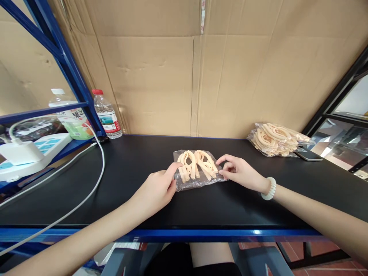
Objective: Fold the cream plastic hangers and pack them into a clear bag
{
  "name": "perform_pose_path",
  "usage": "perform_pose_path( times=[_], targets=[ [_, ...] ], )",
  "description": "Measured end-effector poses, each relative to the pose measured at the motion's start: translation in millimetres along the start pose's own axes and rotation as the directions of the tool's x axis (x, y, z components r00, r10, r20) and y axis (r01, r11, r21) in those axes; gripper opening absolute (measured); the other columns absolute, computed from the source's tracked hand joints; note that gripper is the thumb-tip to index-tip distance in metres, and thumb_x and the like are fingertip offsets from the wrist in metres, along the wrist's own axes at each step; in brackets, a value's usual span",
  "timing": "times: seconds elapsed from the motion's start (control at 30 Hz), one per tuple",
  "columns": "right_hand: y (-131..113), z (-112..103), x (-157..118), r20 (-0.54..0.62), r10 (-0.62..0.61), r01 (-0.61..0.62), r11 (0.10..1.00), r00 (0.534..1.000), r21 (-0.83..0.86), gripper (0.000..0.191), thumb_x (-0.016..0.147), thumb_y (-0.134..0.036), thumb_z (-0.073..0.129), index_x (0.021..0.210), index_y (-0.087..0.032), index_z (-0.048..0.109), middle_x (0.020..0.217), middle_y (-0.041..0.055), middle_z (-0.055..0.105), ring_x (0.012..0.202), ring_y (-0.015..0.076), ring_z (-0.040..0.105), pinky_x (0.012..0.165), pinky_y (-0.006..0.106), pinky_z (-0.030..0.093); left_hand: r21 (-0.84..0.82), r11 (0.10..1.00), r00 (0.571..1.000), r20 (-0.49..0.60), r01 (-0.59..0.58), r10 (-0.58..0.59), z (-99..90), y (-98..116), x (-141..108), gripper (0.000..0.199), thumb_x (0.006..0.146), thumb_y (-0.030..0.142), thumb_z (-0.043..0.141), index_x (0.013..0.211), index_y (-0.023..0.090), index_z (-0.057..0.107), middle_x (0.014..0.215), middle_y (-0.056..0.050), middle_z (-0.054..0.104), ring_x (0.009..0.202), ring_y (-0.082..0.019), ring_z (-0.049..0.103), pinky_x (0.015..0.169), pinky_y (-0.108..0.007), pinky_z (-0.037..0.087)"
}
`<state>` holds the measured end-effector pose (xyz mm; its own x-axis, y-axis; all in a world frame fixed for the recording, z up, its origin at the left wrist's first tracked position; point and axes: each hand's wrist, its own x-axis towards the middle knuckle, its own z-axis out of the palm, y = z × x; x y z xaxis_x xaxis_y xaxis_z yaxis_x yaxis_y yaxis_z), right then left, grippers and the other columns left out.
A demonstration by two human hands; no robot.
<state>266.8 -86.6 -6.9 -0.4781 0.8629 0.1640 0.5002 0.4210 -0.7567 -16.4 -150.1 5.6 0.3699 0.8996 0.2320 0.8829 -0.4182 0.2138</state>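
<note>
A clear plastic bag [188,184] lies on the black tabletop in front of me, with two cream-coloured looped pieces [188,165] side by side inside it. They look like flat bands or straps; their exact kind I cannot make out. At the bag's left edge, my left hand [159,186] grips the plastic between thumb and fingers. My right hand [240,170], with a pale beaded bracelet [269,188] at the wrist, pinches the right edge, its fingers curled.
At the back right, a pile of similar filled bags [276,140] rests beside a phone [309,154]. A red-capped water bottle [107,117] stands at the back left. White cables [102,165] trail from a power strip [54,149]. Cardboard [149,84] walls the far side.
</note>
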Motion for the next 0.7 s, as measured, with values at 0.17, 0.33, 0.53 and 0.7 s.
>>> perform_pose_path(
  times=[0.17,0.33,0.53,0.7],
  targets=[
    [3.7,-1.2,3.5,-0.069,-0.091,0.078,0.983,0.993,-0.169,0.021,0.083,-0.025,0.054,0.104,-0.022,0.053,0.061,-0.0061,0.060,0.053,0.0129,0.053,0.058,0.027,0.043,0.173,0.982,0.997,0.002,-0.076,0.077,-0.1,-1.3,9.8,0.040,0.084,0.018,0.048,0.123,0.020,0.046,0.098,-0.007,0.065,0.087,-0.026,0.066,0.067,-0.034,0.053],
    [16.0,-7.6,12.4,-0.071,-0.045,0.041,0.997,0.996,-0.061,0.024,0.081,-0.029,0.060,0.103,-0.021,0.055,0.062,-0.0046,0.062,0.055,0.0140,0.054,0.058,0.028,0.043,0.068,0.940,0.936,-0.090,-0.334,0.339,-17.7,6.9,33.1,0.047,0.079,0.007,0.047,0.126,0.017,0.048,0.122,-0.012,0.056,0.114,-0.026,0.055,0.090,-0.038,0.051],
    [23.5,-12.2,24.1,-0.017,-0.024,0.025,0.997,1.000,0.075,0.035,0.078,-0.036,0.066,0.106,-0.019,0.057,0.063,-0.0041,0.063,0.059,0.0143,0.057,0.060,0.028,0.045,-0.126,0.687,0.678,0.105,-0.716,0.727,-11.3,10.9,81.9,0.040,0.096,0.030,0.047,0.135,0.031,0.052,0.146,-0.004,0.048,0.136,-0.025,0.040,0.112,-0.043,0.033],
    [33.5,-30.5,28.2,0.010,0.052,-0.053,0.961,0.999,0.272,0.044,0.076,-0.042,0.070,0.109,-0.015,0.060,0.080,0.0025,0.067,0.069,0.0143,0.059,0.066,0.030,0.048,-0.130,0.781,0.744,0.240,-0.611,0.623,13.1,-4.9,101.7,0.048,0.092,0.045,0.052,0.139,0.041,0.046,0.156,0.005,0.031,0.146,-0.025,0.022,0.119,-0.047,0.013]
  ],
)
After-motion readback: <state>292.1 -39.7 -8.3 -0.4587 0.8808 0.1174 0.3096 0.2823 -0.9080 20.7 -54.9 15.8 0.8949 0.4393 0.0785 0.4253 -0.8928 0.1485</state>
